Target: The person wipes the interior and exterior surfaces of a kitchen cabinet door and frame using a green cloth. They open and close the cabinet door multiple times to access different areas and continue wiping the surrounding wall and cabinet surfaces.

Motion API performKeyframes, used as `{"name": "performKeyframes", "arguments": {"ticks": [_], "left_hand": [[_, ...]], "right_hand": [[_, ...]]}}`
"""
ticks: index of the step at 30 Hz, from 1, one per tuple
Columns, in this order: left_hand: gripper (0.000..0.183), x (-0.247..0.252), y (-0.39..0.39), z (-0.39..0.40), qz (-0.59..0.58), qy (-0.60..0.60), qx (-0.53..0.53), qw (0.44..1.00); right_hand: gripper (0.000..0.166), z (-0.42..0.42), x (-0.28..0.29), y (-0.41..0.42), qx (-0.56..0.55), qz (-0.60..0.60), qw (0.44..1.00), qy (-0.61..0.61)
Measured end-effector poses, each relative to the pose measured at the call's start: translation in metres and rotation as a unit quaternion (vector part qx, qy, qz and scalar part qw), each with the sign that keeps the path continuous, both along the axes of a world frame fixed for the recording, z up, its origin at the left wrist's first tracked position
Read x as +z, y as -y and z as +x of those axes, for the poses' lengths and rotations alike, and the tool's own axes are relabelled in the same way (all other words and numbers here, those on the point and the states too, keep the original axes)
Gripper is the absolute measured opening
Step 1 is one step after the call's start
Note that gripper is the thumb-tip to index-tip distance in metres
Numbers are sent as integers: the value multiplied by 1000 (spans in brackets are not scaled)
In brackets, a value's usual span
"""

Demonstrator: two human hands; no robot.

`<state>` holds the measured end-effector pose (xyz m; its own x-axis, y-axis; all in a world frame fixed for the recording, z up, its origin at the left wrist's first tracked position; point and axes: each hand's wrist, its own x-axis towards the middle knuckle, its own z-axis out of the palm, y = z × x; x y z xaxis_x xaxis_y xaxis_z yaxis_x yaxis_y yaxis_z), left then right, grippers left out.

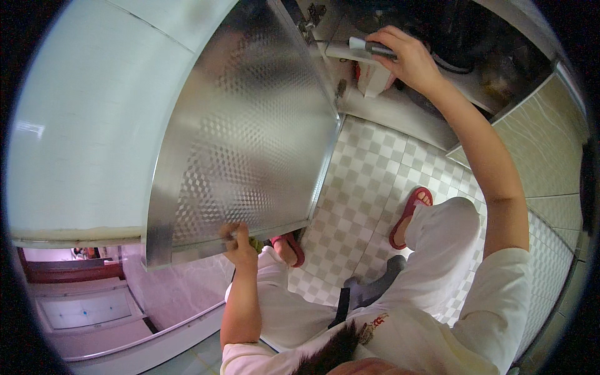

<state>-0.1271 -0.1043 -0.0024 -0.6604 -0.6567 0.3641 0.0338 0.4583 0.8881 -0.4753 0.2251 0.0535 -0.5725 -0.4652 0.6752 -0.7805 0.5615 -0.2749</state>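
A screwdriver (pixel 358 44) with a pale and dark handle is held in my right hand (pixel 410 58). Its thin shaft points left to a metal cabinet hinge (pixel 310 21), close to the hinge's lower part; whether the tip touches a screw is too small to tell. The metal cabinet door (pixel 253 140), patterned with small cubes, stands swung out to the left. My left hand (pixel 241 246), partly blurred, grips the door's near edge. Just beside it shows a small yellow-green thing (pixel 256 244), mostly hidden.
Inside the dark cabinet (pixel 450 42) are a white box (pixel 375 79), a black cable (pixel 452 65) and dim items. A pale wall panel (pixel 93 117) lies left of the door. My feet in red slippers (pixel 408 215) stand on the checkered tile floor (pixel 361 187). Marbled panels (pixel 539 136) stand right.
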Motion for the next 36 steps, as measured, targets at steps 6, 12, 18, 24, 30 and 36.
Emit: {"name": "performKeyframes", "arguments": {"ticks": [6, 12, 18, 24, 30, 36], "left_hand": [[14, -3, -3, 9, -1, 66, 21, 998], [13, -24, -9, 17, -15, -30, 50, 998], [16, 12, -22, -8, 65, -20, 29, 997], [14, 17, -30, -11, 120, 9, 50, 991], [16, 6, -16, 0, 60, 8, 41, 997], [16, 1, -26, -3, -54, 5, 47, 997]], "right_hand": [[33, -8, -9, -6, -33, 9, 999, -32], [38, -36, 3, 3, -42, -134, 885, 444], [45, -33, 7, 9, -103, -65, 978, 171], [37, 0, 7, 10, -73, 61, 992, -82], [43, -8, 27, 13, -110, -6, 979, 171], [56, -47, 2, 4, -88, -136, 890, 427]]}}
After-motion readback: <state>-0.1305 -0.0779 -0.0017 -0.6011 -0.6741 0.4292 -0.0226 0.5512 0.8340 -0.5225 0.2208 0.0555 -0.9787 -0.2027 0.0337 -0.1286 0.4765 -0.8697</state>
